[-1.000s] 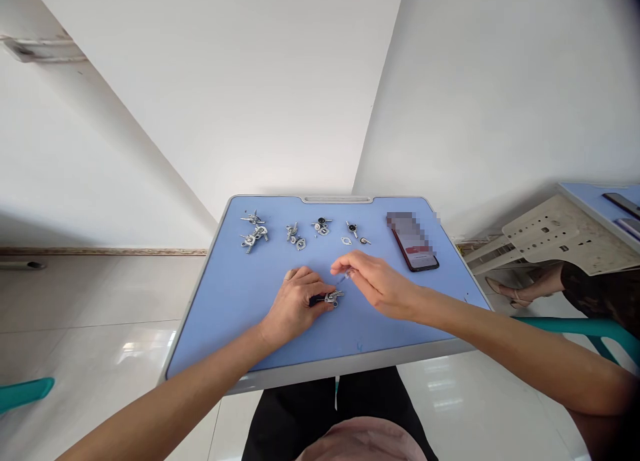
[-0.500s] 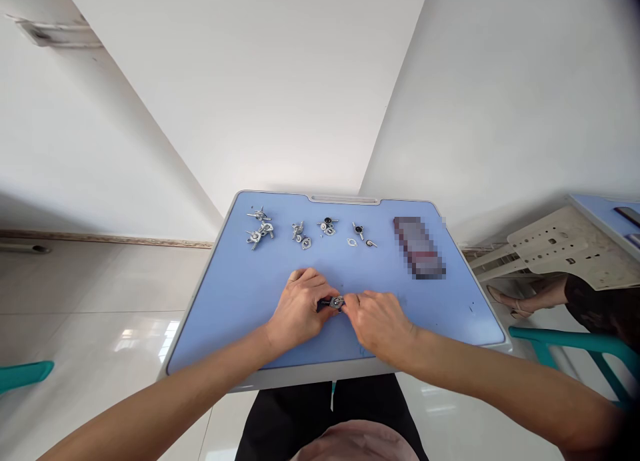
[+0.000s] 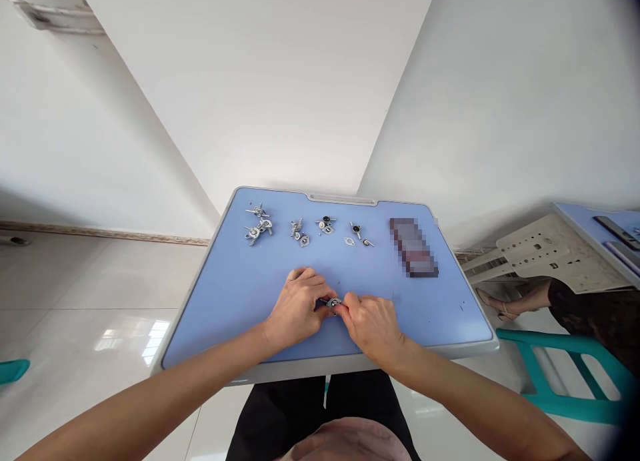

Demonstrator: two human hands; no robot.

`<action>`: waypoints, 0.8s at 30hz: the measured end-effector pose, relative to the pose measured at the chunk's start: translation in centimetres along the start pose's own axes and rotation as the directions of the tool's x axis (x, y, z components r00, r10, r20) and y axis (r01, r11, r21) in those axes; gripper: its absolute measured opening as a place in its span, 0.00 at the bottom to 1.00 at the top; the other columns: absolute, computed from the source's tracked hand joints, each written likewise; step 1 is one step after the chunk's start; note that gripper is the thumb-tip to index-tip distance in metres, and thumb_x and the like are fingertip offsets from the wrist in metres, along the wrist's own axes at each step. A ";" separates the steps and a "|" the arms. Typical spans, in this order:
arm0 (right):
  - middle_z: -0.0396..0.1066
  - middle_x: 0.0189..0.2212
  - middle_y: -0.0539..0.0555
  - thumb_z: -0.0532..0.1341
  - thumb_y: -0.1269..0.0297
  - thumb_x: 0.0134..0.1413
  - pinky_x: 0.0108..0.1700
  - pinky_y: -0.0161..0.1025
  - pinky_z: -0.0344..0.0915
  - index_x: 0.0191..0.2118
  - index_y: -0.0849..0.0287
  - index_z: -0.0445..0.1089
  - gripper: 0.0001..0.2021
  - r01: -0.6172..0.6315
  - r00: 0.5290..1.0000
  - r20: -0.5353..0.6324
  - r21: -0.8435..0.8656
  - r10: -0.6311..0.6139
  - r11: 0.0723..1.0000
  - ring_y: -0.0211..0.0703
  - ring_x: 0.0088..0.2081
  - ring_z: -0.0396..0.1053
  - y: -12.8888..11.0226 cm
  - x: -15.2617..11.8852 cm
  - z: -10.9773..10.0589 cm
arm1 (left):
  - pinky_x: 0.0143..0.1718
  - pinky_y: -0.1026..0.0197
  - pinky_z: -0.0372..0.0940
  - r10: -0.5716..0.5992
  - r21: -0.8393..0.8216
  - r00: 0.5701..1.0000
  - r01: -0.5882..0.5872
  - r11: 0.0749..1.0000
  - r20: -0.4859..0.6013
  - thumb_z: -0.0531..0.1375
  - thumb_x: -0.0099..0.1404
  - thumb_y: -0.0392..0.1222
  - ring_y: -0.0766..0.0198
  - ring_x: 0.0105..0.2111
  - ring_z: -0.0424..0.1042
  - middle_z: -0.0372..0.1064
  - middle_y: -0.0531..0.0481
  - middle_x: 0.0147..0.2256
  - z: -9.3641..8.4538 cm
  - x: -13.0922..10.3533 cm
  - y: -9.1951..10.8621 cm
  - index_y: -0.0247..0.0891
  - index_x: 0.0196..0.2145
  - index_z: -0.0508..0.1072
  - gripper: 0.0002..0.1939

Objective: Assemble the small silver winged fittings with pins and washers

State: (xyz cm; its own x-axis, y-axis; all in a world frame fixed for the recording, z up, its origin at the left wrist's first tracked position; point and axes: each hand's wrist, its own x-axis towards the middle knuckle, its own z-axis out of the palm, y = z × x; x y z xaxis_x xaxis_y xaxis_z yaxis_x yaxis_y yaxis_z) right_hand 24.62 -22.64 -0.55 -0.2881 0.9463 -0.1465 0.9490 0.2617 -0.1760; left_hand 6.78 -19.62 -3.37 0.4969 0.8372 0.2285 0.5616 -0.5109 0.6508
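My left hand (image 3: 301,307) pinches a small silvery metal valve (image 3: 333,303) between thumb and fingers, just above the table near its front edge. Something dark shows beside the valve at the left fingertips. From the other side, my right hand (image 3: 371,324) closes its thumb and forefinger on the valve's right end. The fingers cover much of the part, so its finer detail is hidden. Beyond my hands lie similar metal valves (image 3: 258,230) in a heap at the left, more valve parts (image 3: 300,233) beside them, and a flat oval plate (image 3: 349,241).
The blue table (image 3: 225,294) has a pale raised rim. A valve part with a black round face (image 3: 355,228) lies near a blurred-out oblong object (image 3: 414,247). At right are a teal chair (image 3: 555,341), a second table (image 3: 575,214) and a person's leg (image 3: 525,299).
The view has shifted slightly. Both hands stay on the valve, which looks turned a little between the fingers. The parts on the table lie as before.
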 end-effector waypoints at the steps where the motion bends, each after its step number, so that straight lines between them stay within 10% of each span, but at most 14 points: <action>1: 0.74 0.25 0.54 0.55 0.60 0.68 0.26 0.37 0.50 0.34 0.59 0.69 0.11 0.016 1.000 -0.003 0.101 -0.016 0.995 0.42 0.27 0.70 0.5 0.0 -0.1 | 0.48 0.51 0.58 0.014 -0.003 1.000 -0.014 1.000 0.012 0.65 0.61 0.33 0.59 0.36 0.66 0.73 0.53 0.30 -0.1 0.0 -0.2 0.41 0.32 0.76 0.05; 5: 0.71 0.31 0.49 0.48 0.64 0.69 0.32 0.36 0.63 0.47 0.56 0.65 0.10 0.153 0.978 -0.207 0.623 -0.026 0.767 0.39 0.28 0.66 2.7 -0.2 -1.5 | 0.48 0.51 0.57 0.057 -0.010 0.998 -0.057 0.998 0.034 0.66 0.62 0.33 0.59 0.38 0.66 0.74 0.53 0.32 -0.2 -0.1 -0.8 0.42 0.36 0.77 0.06; 9: 0.72 0.43 0.54 0.48 0.64 0.71 0.48 0.42 0.68 0.49 0.53 0.64 0.10 0.376 0.871 -0.488 0.735 0.056 0.564 0.42 0.46 0.70 3.1 -0.9 -1.6 | 0.48 0.51 0.57 0.062 -0.005 0.998 -0.062 0.998 0.003 0.65 0.64 0.34 0.58 0.40 0.67 0.75 0.52 0.35 0.1 -0.3 -1.0 0.43 0.38 0.77 0.06; 15: 0.73 0.53 0.56 0.52 0.64 0.71 0.52 0.46 0.71 0.57 0.49 0.64 0.13 0.350 0.919 -0.383 0.687 -0.091 0.637 0.45 0.54 0.71 4.3 -2.1 0.8 | 0.46 0.54 0.58 0.171 0.064 0.979 -0.165 0.984 -0.108 0.60 0.69 0.33 0.58 0.42 0.68 0.76 0.50 0.40 0.3 -0.6 -0.6 0.40 0.41 0.74 0.05; 20: 0.73 0.40 0.56 0.57 0.56 0.68 0.42 0.47 0.73 0.49 0.52 0.74 0.12 0.269 0.905 -0.422 0.461 -0.058 0.846 0.47 0.41 0.72 6.6 -2.1 -0.8 | 0.45 0.55 0.58 0.203 0.109 0.970 -0.190 0.976 -0.133 0.60 0.70 0.35 0.60 0.37 0.67 0.76 0.53 0.35 0.5 -0.6 -0.4 0.40 0.40 0.73 0.03; 24: 0.68 0.40 0.55 0.54 0.54 0.69 0.35 0.40 0.74 0.53 0.50 0.72 0.15 0.297 0.930 -0.362 0.655 -0.057 0.695 0.40 0.36 0.70 5.8 -1.9 -2.8 | 0.42 0.56 0.57 0.172 0.132 0.978 -0.156 0.979 -0.120 0.60 0.69 0.35 0.60 0.35 0.67 0.75 0.52 0.33 0.5 -0.6 -0.5 0.40 0.40 0.74 0.04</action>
State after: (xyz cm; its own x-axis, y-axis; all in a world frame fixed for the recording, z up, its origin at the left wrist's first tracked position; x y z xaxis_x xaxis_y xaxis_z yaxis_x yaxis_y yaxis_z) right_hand 31.00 -22.45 1.41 -0.2753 0.9344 0.2263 0.4902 0.3389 -0.8031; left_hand 6.58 -19.97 -4.17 0.5030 0.7540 0.4224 0.5596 -0.6566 0.5058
